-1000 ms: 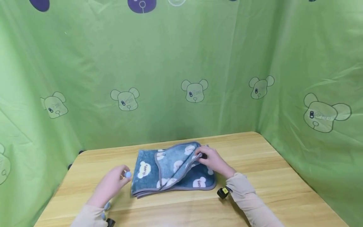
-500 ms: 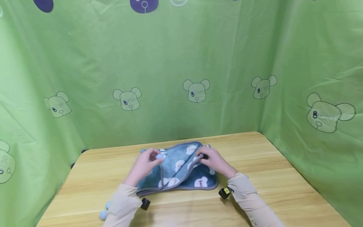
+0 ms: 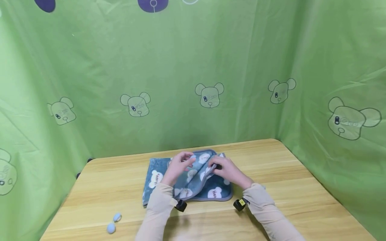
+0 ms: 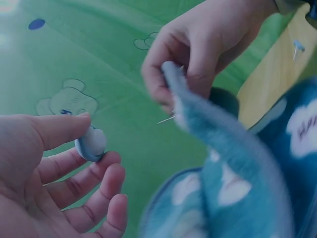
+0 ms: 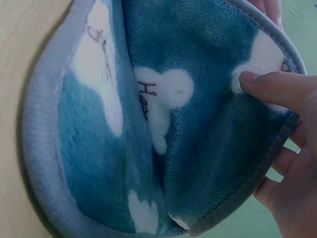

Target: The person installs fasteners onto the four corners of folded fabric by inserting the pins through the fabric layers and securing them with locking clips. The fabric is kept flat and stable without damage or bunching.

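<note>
A folded teal fleece blanket [image 3: 155, 167] with white bear-head prints and a grey edge lies on the table. My right hand [image 3: 227, 169] pinches its raised upper corner, thumb on one face and fingers behind in the right wrist view. In the left wrist view, a thin metal needle [image 4: 167, 119] sticks out of that corner toward my left hand [image 4: 69, 171]. That hand pinches a round blue cap [image 4: 91, 143] with a whitish face between thumb and fingers, apart from the needle. Whatever the needle is fixed to is hidden by the cloth and right fingers.
Two small round blue pieces, one ball-like [image 3: 111, 228] and one tilted [image 3: 117, 217], lie at the table's front left. A blue-headed pin [image 4: 297, 48] stands on the wooden table [image 3: 286, 207] beyond the right hand. Green printed curtains [image 3: 169, 60] surround the table.
My left hand has carried the blue cap from the table's left side across the blanket, toward the raised corner. The right hand keeps its pinch there, almost unmoved.
</note>
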A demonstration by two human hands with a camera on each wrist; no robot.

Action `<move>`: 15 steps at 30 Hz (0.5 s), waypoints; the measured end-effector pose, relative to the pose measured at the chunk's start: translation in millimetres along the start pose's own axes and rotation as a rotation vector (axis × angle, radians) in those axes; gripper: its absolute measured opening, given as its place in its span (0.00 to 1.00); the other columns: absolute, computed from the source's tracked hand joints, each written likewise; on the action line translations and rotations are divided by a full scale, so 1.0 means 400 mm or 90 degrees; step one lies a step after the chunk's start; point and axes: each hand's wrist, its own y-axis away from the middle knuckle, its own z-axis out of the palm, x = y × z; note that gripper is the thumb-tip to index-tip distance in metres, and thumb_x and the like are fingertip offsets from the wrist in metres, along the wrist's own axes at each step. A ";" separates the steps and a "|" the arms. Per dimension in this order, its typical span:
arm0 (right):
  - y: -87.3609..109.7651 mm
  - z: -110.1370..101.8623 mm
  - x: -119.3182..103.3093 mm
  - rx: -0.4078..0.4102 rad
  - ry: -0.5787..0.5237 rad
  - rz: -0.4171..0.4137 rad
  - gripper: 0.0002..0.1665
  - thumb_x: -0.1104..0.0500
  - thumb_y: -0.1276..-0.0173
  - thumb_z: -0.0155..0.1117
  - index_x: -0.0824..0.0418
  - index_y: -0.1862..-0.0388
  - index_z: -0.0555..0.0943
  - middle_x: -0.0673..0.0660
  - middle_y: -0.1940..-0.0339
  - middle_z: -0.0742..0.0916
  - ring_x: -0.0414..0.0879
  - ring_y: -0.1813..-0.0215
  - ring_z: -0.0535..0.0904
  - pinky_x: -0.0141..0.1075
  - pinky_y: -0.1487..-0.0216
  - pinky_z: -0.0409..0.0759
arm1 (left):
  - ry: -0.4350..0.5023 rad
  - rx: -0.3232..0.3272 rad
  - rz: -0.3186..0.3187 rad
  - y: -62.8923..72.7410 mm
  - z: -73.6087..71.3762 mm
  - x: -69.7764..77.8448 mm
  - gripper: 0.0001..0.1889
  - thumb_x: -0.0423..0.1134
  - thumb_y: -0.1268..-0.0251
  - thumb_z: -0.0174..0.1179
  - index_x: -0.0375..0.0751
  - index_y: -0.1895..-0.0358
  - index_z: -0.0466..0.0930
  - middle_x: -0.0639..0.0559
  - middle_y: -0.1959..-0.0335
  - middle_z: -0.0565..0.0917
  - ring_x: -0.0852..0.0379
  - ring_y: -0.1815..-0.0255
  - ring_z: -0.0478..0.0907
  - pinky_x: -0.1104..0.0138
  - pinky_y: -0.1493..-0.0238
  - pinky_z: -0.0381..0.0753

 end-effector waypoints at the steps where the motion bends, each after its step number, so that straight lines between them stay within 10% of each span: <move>1: 0.000 0.000 0.000 0.000 0.001 -0.003 0.11 0.69 0.44 0.70 0.55 0.64 0.82 0.50 0.62 0.87 0.43 0.55 0.82 0.38 0.49 0.82 | 0.021 -0.008 -0.009 -0.006 0.009 -0.006 0.18 0.42 0.32 0.60 0.36 0.44 0.77 0.40 0.56 0.83 0.57 0.64 0.81 0.57 0.57 0.83; 15: -0.003 -0.001 -0.005 -0.035 -0.023 -0.012 0.11 0.69 0.43 0.70 0.54 0.65 0.82 0.49 0.64 0.86 0.40 0.57 0.80 0.36 0.53 0.81 | 0.173 -0.003 -0.105 -0.044 0.093 -0.071 0.20 0.43 0.32 0.60 0.34 0.42 0.77 0.41 0.54 0.85 0.61 0.69 0.78 0.71 0.71 0.72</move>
